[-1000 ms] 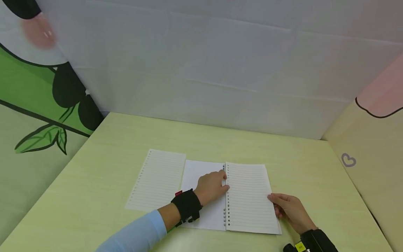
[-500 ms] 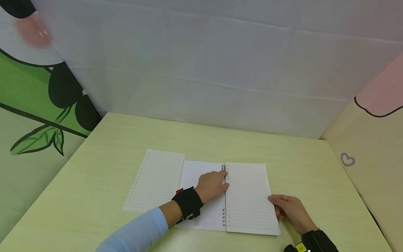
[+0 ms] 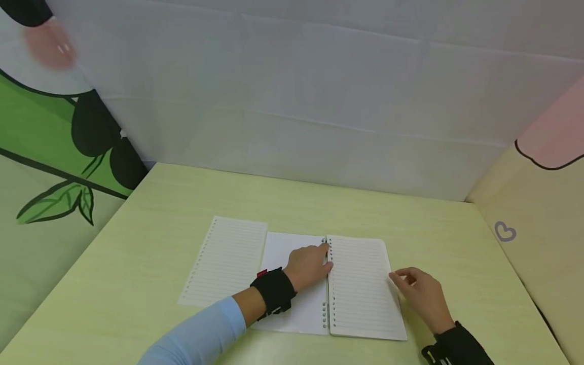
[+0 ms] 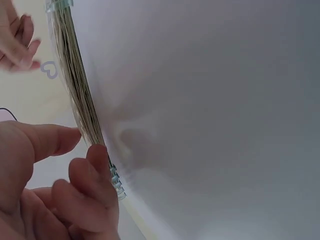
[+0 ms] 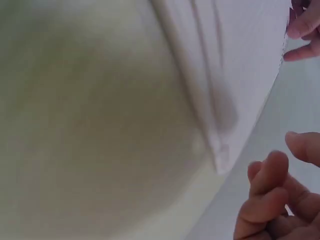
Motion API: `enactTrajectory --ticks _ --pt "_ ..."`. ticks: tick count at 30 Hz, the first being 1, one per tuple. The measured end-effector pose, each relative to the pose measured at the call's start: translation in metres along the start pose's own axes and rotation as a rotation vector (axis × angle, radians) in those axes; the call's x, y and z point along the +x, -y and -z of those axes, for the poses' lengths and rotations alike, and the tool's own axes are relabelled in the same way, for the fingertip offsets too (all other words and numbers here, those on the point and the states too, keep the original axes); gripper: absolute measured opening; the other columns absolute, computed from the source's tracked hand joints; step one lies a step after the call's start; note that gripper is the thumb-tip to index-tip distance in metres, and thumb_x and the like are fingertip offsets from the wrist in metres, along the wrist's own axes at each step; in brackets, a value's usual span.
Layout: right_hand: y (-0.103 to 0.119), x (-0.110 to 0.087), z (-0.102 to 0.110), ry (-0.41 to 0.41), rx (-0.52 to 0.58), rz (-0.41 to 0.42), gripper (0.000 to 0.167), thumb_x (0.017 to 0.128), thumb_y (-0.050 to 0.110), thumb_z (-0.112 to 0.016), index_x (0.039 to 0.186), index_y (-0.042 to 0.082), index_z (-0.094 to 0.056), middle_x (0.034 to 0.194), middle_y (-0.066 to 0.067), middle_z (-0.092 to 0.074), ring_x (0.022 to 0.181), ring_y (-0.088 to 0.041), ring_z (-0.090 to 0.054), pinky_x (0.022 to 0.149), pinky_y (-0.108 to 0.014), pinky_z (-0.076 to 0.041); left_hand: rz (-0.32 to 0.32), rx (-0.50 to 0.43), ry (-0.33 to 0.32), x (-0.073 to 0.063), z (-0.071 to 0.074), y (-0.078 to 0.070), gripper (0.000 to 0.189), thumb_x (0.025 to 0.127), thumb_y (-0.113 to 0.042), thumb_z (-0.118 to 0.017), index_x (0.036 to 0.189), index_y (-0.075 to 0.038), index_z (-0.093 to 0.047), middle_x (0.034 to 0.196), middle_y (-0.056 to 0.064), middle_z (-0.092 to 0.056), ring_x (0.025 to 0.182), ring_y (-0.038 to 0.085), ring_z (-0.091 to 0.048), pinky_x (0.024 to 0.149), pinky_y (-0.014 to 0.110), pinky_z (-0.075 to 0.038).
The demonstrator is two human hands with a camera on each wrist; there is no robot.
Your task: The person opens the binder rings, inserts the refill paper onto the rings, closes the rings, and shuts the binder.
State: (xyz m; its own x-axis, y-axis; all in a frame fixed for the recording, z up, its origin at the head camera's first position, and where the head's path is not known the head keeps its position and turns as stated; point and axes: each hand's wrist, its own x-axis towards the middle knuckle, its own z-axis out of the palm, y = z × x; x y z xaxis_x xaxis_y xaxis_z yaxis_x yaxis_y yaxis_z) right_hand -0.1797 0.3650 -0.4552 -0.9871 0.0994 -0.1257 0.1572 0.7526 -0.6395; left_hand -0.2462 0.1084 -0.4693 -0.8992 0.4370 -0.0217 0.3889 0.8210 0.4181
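Observation:
A loose-leaf notebook (image 3: 360, 289) lies spread on the table, its lined, punched pages on the right and a plain white side (image 3: 310, 314) on the left. My left hand (image 3: 306, 267) reaches over the white side to the binding, thumb and index finger at the hole edge. In the left wrist view, that thumb and index finger sit at either side of the page stack's edge (image 4: 82, 95), near some clear rings (image 4: 116, 182). My right hand (image 3: 424, 296) hovers by the notebook's right edge; its thumb and index finger are apart with nothing between them in the right wrist view.
A separate lined, punched sheet (image 3: 228, 258) lies left of the notebook. The pale yellow table (image 3: 283, 197) meets a white sheet-covered wall (image 3: 292, 101) behind and printed panels at both sides. Both wrists wear black bands (image 3: 274, 294).
My right hand has let go of the pages' right edge and lifted slightly away, turning a little. The right-hand pages now lie more evenly. My left hand stays at the binding.

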Motion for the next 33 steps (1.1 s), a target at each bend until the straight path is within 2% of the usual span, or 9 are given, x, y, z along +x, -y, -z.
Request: enactTrajectory --ticks 3,5,8,12,14,18,25,28,33 --pt "0.024 0.007 -0.008 -0.04 -0.147 0.215 0.033 0.101 0.016 -0.073 0.124 -0.007 -0.07 0.089 -0.008 -0.061 0.069 -0.017 -0.049 0.062 -0.03 -0.041 -0.006 0.009 -0.016 0.002 0.0 0.002 0.024 0.104 -0.023 -0.067 0.119 -0.005 -0.068 0.085 0.008 -0.072 0.07 0.017 -0.065 0.056 0.034 -0.047" --pt "0.04 0.014 -0.017 -0.026 -0.199 0.34 0.034 0.099 0.014 -0.074 0.127 -0.005 -0.07 0.09 -0.008 -0.061 0.069 -0.016 -0.049 0.061 -0.03 -0.042 -0.007 0.016 -0.019 0.003 0.0 0.003 0.023 0.104 -0.023 -0.067 0.119 -0.005 -0.068 0.084 0.008 -0.072 0.07 0.018 -0.066 0.056 0.035 -0.048" --pt "0.057 0.026 -0.03 0.052 -0.244 0.433 0.041 0.099 0.017 -0.075 0.136 0.001 -0.067 0.09 -0.006 -0.059 0.072 -0.015 -0.05 0.064 -0.031 -0.043 0.001 0.036 -0.008 0.005 -0.002 0.003 0.028 0.104 -0.023 -0.067 0.125 -0.005 -0.068 0.088 0.009 -0.074 0.072 0.019 -0.068 0.057 0.036 -0.05" --pt "0.064 0.043 -0.047 0.187 -0.284 0.414 0.052 0.1 0.025 -0.075 0.146 0.005 -0.061 0.093 -0.009 -0.06 0.074 -0.017 -0.049 0.068 -0.035 -0.045 0.02 0.041 0.023 0.006 -0.006 0.002 0.032 0.103 -0.022 -0.069 0.13 -0.004 -0.068 0.091 0.009 -0.075 0.07 0.017 -0.065 0.058 0.036 -0.051" --pt "0.062 0.048 -0.053 0.218 -0.301 0.397 0.055 0.099 0.028 -0.076 0.146 0.005 -0.061 0.094 -0.012 -0.061 0.074 -0.018 -0.049 0.069 -0.037 -0.047 0.019 0.045 0.029 0.006 -0.008 0.001 0.031 0.102 -0.021 -0.07 0.129 -0.005 -0.069 0.091 0.008 -0.075 0.069 0.016 -0.063 0.057 0.036 -0.051" --pt "0.057 0.051 -0.06 0.233 -0.311 0.372 0.056 0.098 0.031 -0.077 0.145 0.006 -0.063 0.097 -0.013 -0.063 0.074 -0.019 -0.049 0.071 -0.038 -0.047 0.007 0.067 0.023 0.007 -0.01 0.002 0.025 0.101 -0.021 -0.07 0.122 -0.006 -0.072 0.09 0.007 -0.075 0.07 0.016 -0.064 0.057 0.035 -0.05" --pt "0.059 0.05 -0.058 0.235 -0.29 0.367 0.054 0.099 0.031 -0.075 0.145 0.004 -0.063 0.096 -0.011 -0.063 0.076 -0.018 -0.048 0.072 -0.037 -0.046 0.009 0.08 0.03 0.009 -0.009 0.004 0.025 0.102 -0.023 -0.07 0.121 -0.006 -0.073 0.095 0.008 -0.076 0.077 0.018 -0.069 0.06 0.037 -0.053" --pt "0.06 0.041 -0.052 0.232 -0.254 0.359 0.051 0.099 0.031 -0.075 0.14 0.003 -0.066 0.09 -0.006 -0.058 0.074 -0.016 -0.046 0.07 -0.034 -0.042 -0.011 0.072 0.03 0.001 -0.003 0.001 0.029 0.102 -0.024 -0.07 0.125 -0.007 -0.073 0.102 0.007 -0.078 0.085 0.018 -0.072 0.063 0.036 -0.056" --pt "0.056 0.008 -0.044 0.279 -0.192 0.399 0.05 0.092 0.035 -0.083 0.131 0.007 -0.073 0.08 0.003 -0.048 0.068 -0.009 -0.04 0.062 -0.027 -0.034 -0.081 0.032 0.083 -0.028 0.007 -0.005 0.032 0.1 -0.028 -0.074 0.127 -0.012 -0.077 0.114 0.003 -0.079 0.104 0.017 -0.074 0.072 0.034 -0.058"
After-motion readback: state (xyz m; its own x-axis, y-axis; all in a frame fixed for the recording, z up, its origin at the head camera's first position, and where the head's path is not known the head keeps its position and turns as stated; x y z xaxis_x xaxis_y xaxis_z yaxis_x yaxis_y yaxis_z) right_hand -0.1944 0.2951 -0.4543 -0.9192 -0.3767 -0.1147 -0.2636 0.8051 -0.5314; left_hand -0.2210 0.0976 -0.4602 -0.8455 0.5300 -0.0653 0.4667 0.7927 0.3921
